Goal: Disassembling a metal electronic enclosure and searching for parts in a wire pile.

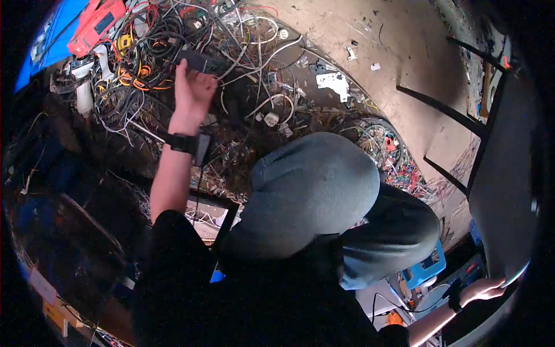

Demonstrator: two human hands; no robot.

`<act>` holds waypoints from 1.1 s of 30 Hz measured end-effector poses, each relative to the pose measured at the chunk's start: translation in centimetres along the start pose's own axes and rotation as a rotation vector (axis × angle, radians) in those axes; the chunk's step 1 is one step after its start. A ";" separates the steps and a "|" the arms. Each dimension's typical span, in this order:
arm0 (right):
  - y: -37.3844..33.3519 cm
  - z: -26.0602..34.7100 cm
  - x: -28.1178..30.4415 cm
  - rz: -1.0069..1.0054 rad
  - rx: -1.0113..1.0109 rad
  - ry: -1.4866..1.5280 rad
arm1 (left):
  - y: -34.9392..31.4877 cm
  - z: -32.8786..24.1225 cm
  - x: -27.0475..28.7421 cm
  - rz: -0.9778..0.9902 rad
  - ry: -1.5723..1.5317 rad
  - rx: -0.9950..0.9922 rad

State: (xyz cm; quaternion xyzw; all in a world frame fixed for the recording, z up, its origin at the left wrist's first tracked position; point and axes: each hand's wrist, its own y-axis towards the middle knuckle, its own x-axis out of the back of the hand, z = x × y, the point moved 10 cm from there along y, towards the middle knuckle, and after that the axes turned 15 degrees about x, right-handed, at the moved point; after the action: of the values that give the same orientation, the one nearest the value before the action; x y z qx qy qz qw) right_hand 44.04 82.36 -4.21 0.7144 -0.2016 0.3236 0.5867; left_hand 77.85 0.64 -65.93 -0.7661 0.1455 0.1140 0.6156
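My left hand (196, 89), a dark band on its wrist, reaches into a tangle of cables (162, 43). Its thumb stands apart from the half-curled fingers, and I make out nothing in the palm. Just beyond the fingertips lies a black box-shaped thing (202, 62); whether the hand touches it is unclear. Far to the right, my right hand (484, 289) is closed on the lower edge of a large dark panel (504, 173) with thin black legs, like a chair. The fingertips are partly hidden at that edge.
A red case-like device (97, 26) sits at the upper left by white plastic parts (84, 92). A white plug (270, 119) and a flat white piece (333, 85) lie among the scraps. More coloured wires (399, 156) are beside my knee (324, 173). A blue plastic frame (426, 266) is lower right.
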 end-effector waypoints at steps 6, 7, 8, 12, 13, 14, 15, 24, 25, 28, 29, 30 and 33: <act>0.0 3.1 0.2 -0.024 -0.024 -0.029 | -2.1 -8.6 4.6 -0.611 1.031 -0.567; 0.0 3.2 0.3 -0.015 -0.032 -0.056 | -2.9 -9.0 3.4 -0.757 1.397 -0.727; 0.1 3.2 0.4 -0.014 -0.031 -0.058 | -2.2 -8.8 4.2 -0.891 1.645 -0.605; 0.1 2.7 0.1 0.009 -0.001 -0.075 | -1.0 -7.7 5.1 -1.062 1.871 -0.749; 0.2 2.6 0.0 0.016 0.006 -0.067 | -0.6 -7.1 4.7 -1.058 1.873 -0.744; 0.3 2.3 -0.1 0.019 0.008 -0.070 | -0.9 -6.4 2.9 -0.952 1.842 -0.936; 0.3 1.5 0.0 0.006 0.006 -0.023 | -1.6 -5.2 0.8 -0.834 1.799 -1.121; 0.6 1.2 0.2 0.012 -0.002 -0.022 | -0.6 3.2 -2.7 -0.630 2.120 -0.916; 0.5 1.6 0.0 0.014 -0.002 -0.022 | -0.8 3.6 -2.5 -0.630 2.122 -0.915; 0.2 1.8 0.0 0.012 -0.068 -0.052 | -0.6 5.5 0.1 -0.678 1.990 -0.662; 0.5 2.1 0.0 0.043 -0.002 -0.090 | -0.7 6.2 0.9 -0.686 2.000 -0.658; 0.9 2.4 0.2 0.069 0.070 -0.133 | -0.7 7.2 1.2 -0.677 1.980 -0.623; 1.1 1.5 0.9 0.019 0.100 -0.030 | -0.3 7.8 2.9 -0.691 1.954 -0.480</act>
State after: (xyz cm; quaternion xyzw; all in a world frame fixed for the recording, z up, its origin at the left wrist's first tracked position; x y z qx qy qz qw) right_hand 44.29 80.71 -3.00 0.7457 -0.2009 0.3281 0.5440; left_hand 80.69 8.04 -68.40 -0.6263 0.3250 -0.7058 0.0634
